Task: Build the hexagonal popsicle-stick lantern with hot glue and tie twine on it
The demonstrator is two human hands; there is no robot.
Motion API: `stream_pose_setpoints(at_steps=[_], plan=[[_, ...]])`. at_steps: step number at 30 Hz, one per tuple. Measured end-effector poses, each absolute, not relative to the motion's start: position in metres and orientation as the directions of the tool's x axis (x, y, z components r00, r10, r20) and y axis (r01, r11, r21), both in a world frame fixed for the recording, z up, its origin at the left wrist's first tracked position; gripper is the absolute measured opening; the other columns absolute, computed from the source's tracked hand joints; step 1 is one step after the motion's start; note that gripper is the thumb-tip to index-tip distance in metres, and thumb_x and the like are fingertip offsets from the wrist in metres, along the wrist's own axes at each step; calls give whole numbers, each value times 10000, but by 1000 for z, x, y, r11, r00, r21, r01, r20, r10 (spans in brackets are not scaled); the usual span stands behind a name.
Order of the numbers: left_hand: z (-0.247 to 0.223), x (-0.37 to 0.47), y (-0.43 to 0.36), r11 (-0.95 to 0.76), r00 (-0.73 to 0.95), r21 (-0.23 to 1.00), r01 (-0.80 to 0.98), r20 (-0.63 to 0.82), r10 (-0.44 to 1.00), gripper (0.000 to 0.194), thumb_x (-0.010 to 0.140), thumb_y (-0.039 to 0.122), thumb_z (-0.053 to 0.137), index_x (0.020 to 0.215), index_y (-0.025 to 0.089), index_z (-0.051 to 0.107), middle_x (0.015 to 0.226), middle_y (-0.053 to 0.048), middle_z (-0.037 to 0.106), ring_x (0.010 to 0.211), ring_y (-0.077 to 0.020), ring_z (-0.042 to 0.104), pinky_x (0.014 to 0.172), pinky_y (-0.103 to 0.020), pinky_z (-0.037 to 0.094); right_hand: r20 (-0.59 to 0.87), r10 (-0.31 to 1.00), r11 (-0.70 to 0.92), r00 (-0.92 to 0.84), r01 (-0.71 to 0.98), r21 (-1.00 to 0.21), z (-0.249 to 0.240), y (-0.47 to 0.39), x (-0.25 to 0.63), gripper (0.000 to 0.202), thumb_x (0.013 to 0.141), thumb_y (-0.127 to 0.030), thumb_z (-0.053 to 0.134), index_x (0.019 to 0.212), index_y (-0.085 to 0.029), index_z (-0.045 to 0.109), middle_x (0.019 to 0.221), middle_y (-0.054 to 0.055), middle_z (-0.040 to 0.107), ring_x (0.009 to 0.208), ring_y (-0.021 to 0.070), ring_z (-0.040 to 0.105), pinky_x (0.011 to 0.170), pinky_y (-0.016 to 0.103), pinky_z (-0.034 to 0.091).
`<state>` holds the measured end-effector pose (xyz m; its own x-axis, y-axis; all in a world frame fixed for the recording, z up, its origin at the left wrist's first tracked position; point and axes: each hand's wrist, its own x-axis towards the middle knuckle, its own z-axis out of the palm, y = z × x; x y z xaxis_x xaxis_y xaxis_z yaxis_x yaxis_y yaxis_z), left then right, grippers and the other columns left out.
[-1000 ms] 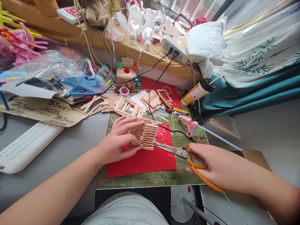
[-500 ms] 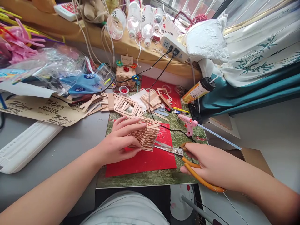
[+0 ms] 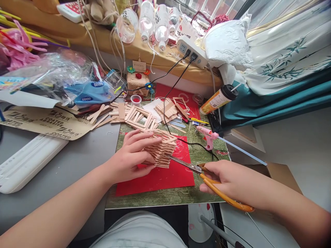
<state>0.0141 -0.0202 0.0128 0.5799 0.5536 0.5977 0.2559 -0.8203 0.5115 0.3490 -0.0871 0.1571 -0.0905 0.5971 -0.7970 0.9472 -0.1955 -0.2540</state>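
Above a red sheet [image 3: 155,181] on the bench [image 3: 162,198] | holding popsicle-stick box [image 3: 163,152] in left hand [image 3: 137,153], seemingly to brace it | gripping orange-handled scissors [image 3: 191,166] in right hand [image 3: 223,177], with blades nearly together at its side

Fingers of the left hand [image 3: 129,158] hide the left side of the pale wooden-stick box [image 3: 164,151]; the right hand [image 3: 229,181] partly covers the orange-handled metal scissors [image 3: 198,168]. Lettering on the small tan sign [image 3: 139,65] is illegible; the right edge cuts the white, bamboo-printed curtain [image 3: 284,65].
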Motion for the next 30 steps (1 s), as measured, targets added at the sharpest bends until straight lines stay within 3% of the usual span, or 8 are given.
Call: stream_pose_setpoints(at_steps=[7, 14, 25, 30], plan=[[13, 14, -20, -821, 580, 508, 260, 598, 554, 126, 898, 230, 836, 942, 314, 751, 1549, -4, 695, 1515, -274, 571, 1338, -525, 335, -817, 572, -219, -73, 946, -238, 159, -87, 349, 520, 878, -741, 749, 837, -234, 639, 767, -12, 612, 653, 168, 479, 599, 303, 345], [12, 14, -20, -827, 581, 498, 262, 602, 547, 139, 892, 231, 839, 951, 322, 753, 1556, 5, 690, 1510, -273, 577, 1333, -526, 347, -802, 588, -252, -105, 918, -306, 162, -87, 350, 581, 801, -804, 758, 792, -234, 644, 665, -9, 555, 616, 174, 462, 581, 305, 335], [12, 13, -20, -827, 593, 504, 250, 595, 542, 153, 885, 225, 844, 950, 321, 745, 1557, 15, 689, 1491, -271, 587, 1339, -516, 343, -828, 559, -224, -43, 954, -200, 159, -91, 351, 585, 859, -772, 741, 759, -232, 539, 691, -31, 500, 600, 146, 403, 574, 308, 289], [10, 13, -21, -822, 599, 503, 268, 581, 551, 174, 855, 240, 870, 949, 335, 759, 1569, 34, 678, 1491, -278, 586, 1347, -511, 335, -793, 609, -167, -2, 977, -130, 160, -94, 345, 595, 861, -758, 737, 709, -233, 502, 650, -9, 518, 567, 148, 369, 547, 323, 213]])
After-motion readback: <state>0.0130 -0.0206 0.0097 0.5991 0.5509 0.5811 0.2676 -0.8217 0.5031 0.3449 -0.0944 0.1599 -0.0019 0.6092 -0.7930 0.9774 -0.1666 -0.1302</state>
